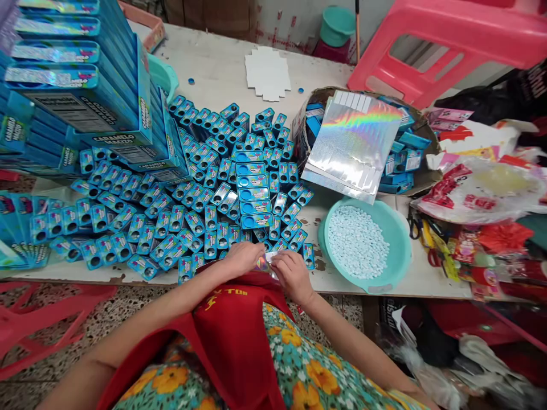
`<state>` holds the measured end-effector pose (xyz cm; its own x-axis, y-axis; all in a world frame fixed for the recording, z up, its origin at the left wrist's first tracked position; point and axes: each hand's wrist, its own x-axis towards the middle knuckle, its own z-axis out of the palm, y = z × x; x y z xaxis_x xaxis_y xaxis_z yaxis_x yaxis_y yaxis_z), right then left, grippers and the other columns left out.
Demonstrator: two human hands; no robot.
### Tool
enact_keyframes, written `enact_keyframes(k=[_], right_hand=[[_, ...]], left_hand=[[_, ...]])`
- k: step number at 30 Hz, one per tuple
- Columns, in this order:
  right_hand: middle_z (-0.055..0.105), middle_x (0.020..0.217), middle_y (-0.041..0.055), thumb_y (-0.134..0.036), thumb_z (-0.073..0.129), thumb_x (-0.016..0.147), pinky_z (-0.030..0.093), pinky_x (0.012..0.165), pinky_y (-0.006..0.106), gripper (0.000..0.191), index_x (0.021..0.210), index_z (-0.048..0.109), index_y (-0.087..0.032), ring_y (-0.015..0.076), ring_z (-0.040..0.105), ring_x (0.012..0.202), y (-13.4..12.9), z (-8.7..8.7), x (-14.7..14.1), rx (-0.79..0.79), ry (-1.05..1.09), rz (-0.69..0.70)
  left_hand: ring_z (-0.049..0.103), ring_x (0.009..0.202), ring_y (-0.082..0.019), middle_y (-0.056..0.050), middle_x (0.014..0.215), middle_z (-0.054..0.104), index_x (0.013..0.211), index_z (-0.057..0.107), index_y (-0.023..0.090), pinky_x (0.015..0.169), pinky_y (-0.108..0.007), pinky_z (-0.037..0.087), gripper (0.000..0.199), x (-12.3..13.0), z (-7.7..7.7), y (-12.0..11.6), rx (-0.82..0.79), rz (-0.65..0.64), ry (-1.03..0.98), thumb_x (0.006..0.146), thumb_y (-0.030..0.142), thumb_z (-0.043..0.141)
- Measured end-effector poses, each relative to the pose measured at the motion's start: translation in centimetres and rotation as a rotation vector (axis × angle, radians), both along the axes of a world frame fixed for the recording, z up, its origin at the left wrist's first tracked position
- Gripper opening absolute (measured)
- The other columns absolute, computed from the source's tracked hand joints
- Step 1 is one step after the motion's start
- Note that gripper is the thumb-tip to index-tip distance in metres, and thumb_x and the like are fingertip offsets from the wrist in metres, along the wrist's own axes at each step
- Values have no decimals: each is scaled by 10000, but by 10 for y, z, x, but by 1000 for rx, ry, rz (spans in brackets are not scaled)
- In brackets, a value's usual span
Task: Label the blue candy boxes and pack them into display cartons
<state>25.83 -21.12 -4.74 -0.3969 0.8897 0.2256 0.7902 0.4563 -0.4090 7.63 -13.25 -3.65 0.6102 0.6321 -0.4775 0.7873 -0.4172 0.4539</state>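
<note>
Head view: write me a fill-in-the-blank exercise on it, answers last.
1. The apron with yellow lettering is ____.
2. The hand nearer the green bowl is the ____ one.
3. The tallest pile of blue packs rises at the table's ____ end.
4. The silver sheets lie to the ____ of the white card.

Missing words: red; right; left; right.

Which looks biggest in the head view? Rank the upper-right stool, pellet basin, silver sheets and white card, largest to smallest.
1. Stool
2. Pellet basin and silver sheets: too alike to rank
3. White card
</note>
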Motion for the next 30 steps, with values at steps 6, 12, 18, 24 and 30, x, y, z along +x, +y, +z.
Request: enact_keyframes(k=[6,12,18,24,30], right_hand=[[591,704,41,-162,467,898,363,633,311,151,798,579,-176,173,496,701,13,39,9,-92,-97,223],[609,775,31,-211,506,894,414,664,281,78,836,554,-190,146,538,731,35,107,13,-264,287,-16],[601,718,-2,-308,571,853,443,640,271,132,770,568,-204,133,549,663,60,109,-11,-379,572,-264],[594,714,-8,-336,586,830,461,654,271,150,767,582,-200,134,549,674,70,82,-45,-432,727,-387],[524,968,61,-347,626,799,408,897,378,151,749,648,-206,226,499,1025,82,60,-63,-187,515,-535]], left_hand=[[649,804,-252,-97,861,694,976,616,224,641,-286,414,378,0,1,2,-21,19,-3,937,372,271],[634,828,-205,-75,845,682,913,619,198,738,-286,444,382,-7,6,-4,-104,218,-258,938,400,297],[574,1083,-206,-127,1265,547,1259,442,191,850,-310,490,524,-20,45,-7,-535,666,-1040,868,539,413],[536,482,-88,16,599,570,840,549,139,481,-211,457,297,-34,58,2,-606,865,-822,800,433,558],[475,443,-66,79,573,498,1045,471,194,418,-163,361,286,-50,54,24,-435,834,-758,819,367,503]])
